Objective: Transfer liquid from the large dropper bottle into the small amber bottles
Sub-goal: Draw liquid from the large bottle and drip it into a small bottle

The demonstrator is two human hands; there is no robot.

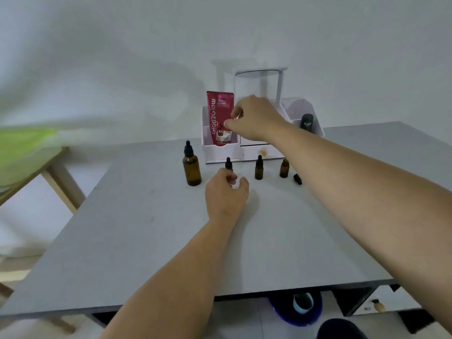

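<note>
The left hand [226, 192] curls round a small amber bottle [228, 164] on the grey table [146, 228]. The large dropper bottle [192, 168] stands just left of that grip, with 2 others to its right: a capped bottle [258, 169] and an uncapped bottle [284, 169]. The right hand [254, 117] is pinched, and I cannot tell whether it holds anything. Behind it is a red "Glad2Glow" tube [217, 113]; to its right, a black "Kahf" container [307, 124] near a white wall [122, 57].

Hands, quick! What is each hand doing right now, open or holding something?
Left hand: grips a small amber bottle.
Right hand: raised, cannot tell whether it pinches anything.
</note>
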